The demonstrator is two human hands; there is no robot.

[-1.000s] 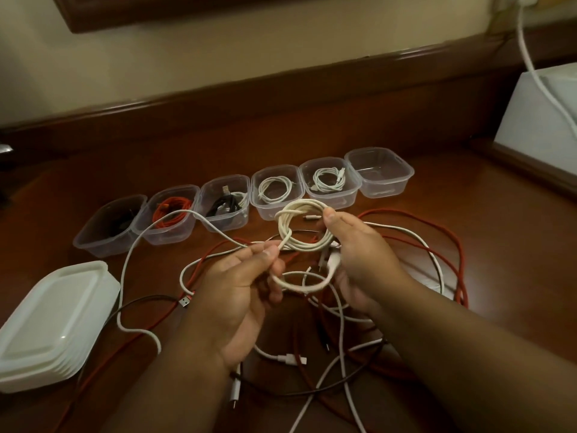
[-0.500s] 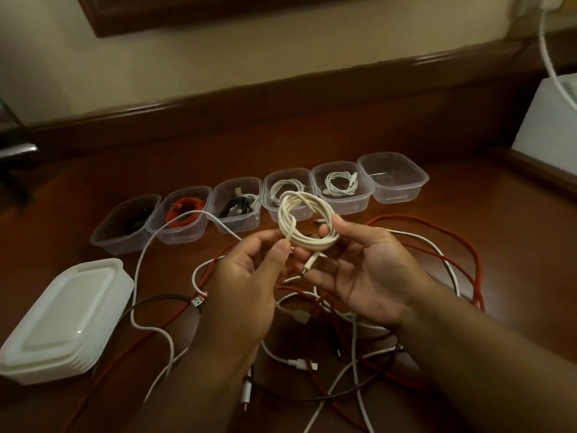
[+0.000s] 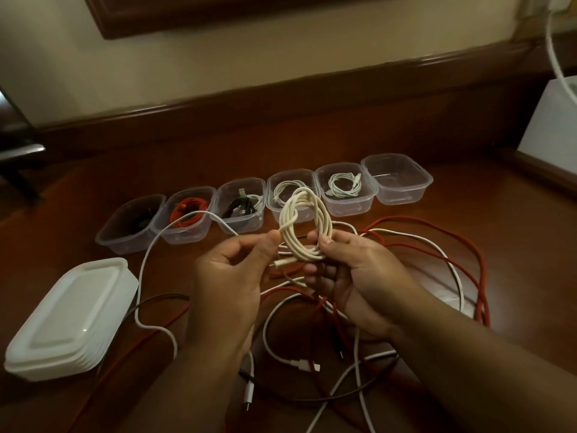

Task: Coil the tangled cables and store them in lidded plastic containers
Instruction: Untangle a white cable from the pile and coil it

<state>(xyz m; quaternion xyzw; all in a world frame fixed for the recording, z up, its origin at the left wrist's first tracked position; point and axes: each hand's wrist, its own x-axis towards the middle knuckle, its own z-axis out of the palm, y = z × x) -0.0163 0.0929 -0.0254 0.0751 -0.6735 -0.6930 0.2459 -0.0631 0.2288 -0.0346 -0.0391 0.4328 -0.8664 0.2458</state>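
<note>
Raised higher now, cream cable coil (image 3: 304, 226) stands pinched between left hand (image 3: 232, 282) and right hand (image 3: 356, 276).

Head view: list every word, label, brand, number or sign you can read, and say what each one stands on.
None: no readable text shows anywhere in the head view.
The clear containers, the stack of white lids and the white box at the right edge show no print.
The cream coiled cable, held by the left hand and right hand, bears no marking.
Cable plugs are too small to tell.
</note>
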